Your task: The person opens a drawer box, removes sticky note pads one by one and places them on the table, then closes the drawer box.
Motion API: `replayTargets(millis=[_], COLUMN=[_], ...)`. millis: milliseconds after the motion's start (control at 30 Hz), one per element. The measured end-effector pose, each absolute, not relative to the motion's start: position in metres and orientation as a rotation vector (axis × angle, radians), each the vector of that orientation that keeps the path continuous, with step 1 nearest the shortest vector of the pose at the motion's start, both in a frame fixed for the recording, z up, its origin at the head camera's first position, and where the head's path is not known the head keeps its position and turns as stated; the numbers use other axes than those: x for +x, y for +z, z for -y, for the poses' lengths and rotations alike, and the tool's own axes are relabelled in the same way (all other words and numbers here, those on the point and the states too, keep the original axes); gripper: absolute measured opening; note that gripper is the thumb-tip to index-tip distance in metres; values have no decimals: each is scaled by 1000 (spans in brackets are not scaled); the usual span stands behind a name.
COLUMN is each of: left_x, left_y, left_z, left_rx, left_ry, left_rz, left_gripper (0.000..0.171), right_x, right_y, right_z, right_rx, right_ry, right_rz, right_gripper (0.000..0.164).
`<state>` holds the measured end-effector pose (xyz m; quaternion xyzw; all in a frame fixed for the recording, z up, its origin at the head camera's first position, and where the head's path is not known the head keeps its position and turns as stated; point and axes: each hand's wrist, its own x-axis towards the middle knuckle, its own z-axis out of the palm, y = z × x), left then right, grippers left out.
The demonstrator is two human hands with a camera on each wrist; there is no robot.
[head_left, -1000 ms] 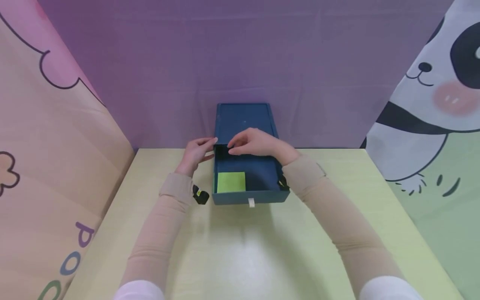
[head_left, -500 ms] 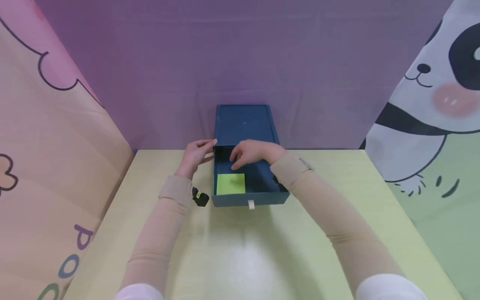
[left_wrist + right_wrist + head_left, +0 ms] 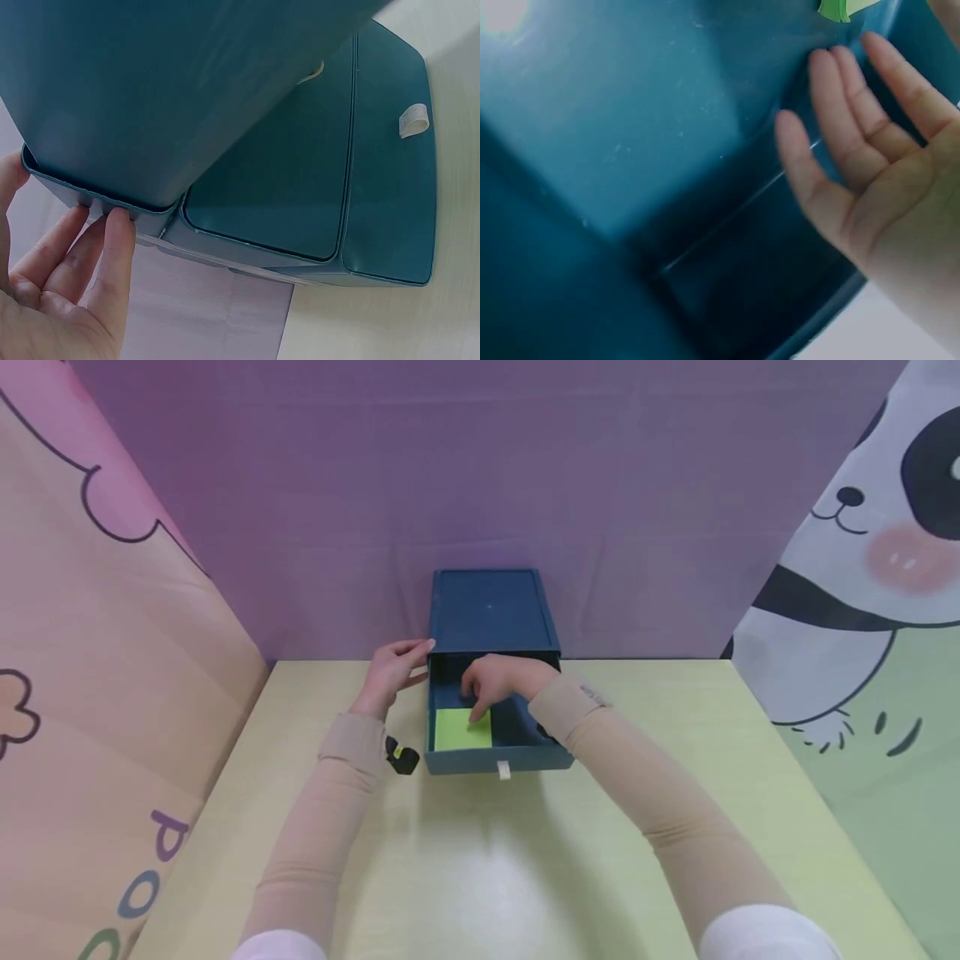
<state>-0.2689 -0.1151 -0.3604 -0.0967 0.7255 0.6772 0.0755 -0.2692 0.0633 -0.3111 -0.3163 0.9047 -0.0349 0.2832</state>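
Right hand (image 3: pixel 498 681) has moved toward the front of the open drawer (image 3: pixel 538 760), its grip apart. On the worktop (image 3: pixel 480 877) stands the blue case (image 3: pixel 495 610); left hand (image 3: pixel 388 675) touches its edge, grip also apart. Green pad (image 3: pixel 453 732) lies in the drawer's near left corner.

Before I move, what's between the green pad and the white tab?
The head view shows the drawer's front wall between the pad and tab.

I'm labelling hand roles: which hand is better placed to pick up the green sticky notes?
Probably the right hand: it reaches into the drawer, a fingertip close to the green sticky notes. The left hand rests against the blue cabinet.
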Motion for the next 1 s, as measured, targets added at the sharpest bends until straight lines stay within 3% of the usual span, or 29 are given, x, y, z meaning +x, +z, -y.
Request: replayTargets(millis=[500, 733, 1000], left_x=[-268, -271, -271], left_y=[-364, -364, -365], left_z=[114, 116, 117], left_rx=[-286, -261, -269], left_ry=[2004, 2018, 2004], left_rz=[-2195, -2202, -2208], left_gripper=[51, 53, 54], right_x=[-261, -263, -263], right_y=[-324, -320, -324], right_z=[-55, -52, -55], right_rx=[-718, -737, -754], right_ry=[111, 151, 83], right_rz=[-2428, -2391, -2399], right_gripper=[31, 35, 27])
